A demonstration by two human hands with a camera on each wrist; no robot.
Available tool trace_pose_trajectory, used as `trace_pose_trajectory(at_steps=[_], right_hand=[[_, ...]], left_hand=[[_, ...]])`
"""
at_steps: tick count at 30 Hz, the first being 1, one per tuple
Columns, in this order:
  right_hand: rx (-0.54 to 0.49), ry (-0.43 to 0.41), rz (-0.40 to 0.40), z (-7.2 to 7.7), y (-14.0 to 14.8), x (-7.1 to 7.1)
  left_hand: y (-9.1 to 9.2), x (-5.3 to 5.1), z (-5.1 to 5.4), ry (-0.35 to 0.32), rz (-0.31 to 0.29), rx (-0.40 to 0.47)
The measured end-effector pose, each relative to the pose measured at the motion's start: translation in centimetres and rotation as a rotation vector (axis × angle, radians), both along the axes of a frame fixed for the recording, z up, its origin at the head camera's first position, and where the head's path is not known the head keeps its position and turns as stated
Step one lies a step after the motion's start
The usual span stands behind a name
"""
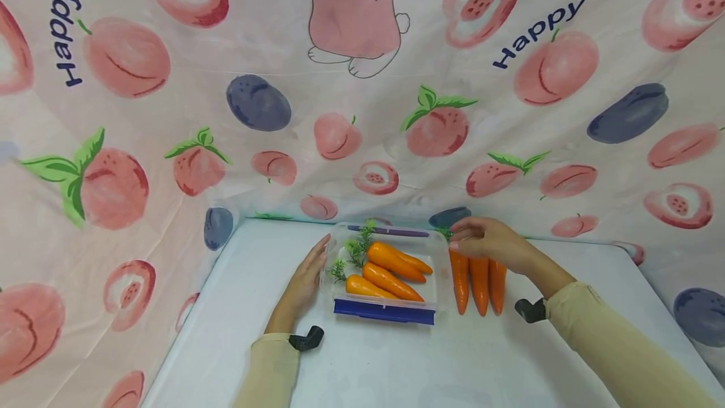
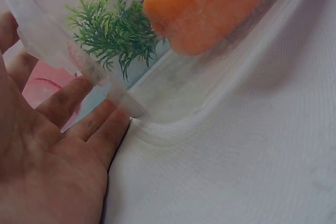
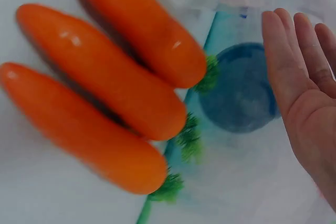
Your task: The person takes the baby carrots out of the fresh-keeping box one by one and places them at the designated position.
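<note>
While boxed carrots [image 1: 392, 280] point right, loose carrots [image 1: 479, 285], tips [image 1: 482, 309] toward person [image 1: 612, 339]

You occupy a screened work booth: fruit-printed cloth [image 1: 345, 96] borders the white table [image 1: 396, 364] along its far, left and right edges.

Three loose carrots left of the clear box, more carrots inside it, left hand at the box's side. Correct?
Wrong side: the three loose carrots lie to the right of the clear box, as the head view shows. The rest holds: more carrots inside it, left hand at the box's side.
</note>
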State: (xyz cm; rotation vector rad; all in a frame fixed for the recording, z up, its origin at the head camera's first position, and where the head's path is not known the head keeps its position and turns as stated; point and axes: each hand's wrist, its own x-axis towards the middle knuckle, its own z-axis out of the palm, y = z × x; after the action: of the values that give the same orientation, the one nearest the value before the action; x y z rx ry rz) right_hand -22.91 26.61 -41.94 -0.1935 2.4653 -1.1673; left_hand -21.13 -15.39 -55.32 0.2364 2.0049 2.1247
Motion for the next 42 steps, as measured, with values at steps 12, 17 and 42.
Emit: trace_pose_trajectory(at_steps=[12, 17, 42], right_hand=[[0.008, 0.016, 0.09, 1.4, -4.6, -1.3], [0.003, 0.009, 0.131, 1.6, -6.3, -1.7], [0.05, -0.042, 0.224, -0.3, -12.5, -3.0]], left_hand=[[-0.2, 0.0, 0.0, -0.008, 0.017, -0.019], [-0.1, 0.0, 0.0, -0.01, 0.015, -0.001], [0.2, 0.1, 0.2, -0.008, -0.003, 0.031]])
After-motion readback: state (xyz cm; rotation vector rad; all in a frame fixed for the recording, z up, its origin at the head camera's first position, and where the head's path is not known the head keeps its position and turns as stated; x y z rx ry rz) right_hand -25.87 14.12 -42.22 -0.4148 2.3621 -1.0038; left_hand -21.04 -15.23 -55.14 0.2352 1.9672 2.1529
